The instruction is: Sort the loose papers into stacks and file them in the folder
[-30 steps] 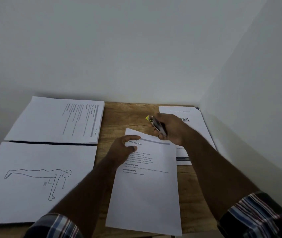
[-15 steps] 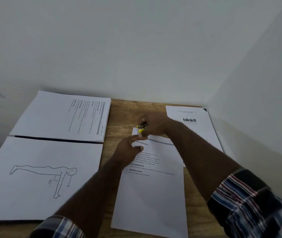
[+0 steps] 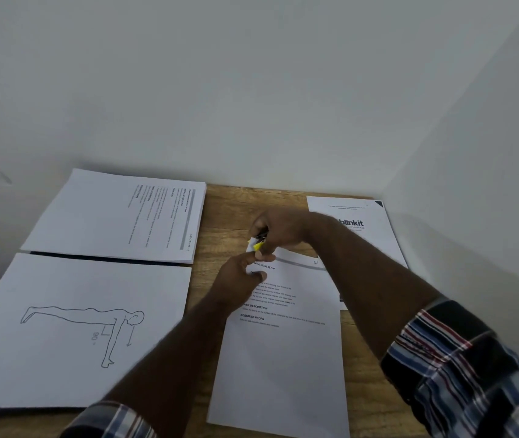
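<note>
A printed text sheet [image 3: 283, 358] lies in the middle of the wooden desk [image 3: 236, 210]. My left hand [image 3: 239, 279] pinches its top left corner between thumb and fingers. My right hand [image 3: 278, 230] holds a small stapler with a yellow tip [image 3: 258, 245] right at that same corner. To the left lie a stack of text pages [image 3: 109, 216] and, nearer me, a stack topped by a push-up drawing [image 3: 77, 327]. A dark folder edge [image 3: 100, 257] shows between those two stacks.
A white "blinkit" sheet [image 3: 362, 229] lies at the back right, partly under my right arm. White walls close the desk at the back and on the right. My plaid sleeves fill the lower edge of the view.
My right hand brought the stapler down and left onto the sheet's top left corner. My left hand shifted up to pinch that corner. The view moved slightly.
</note>
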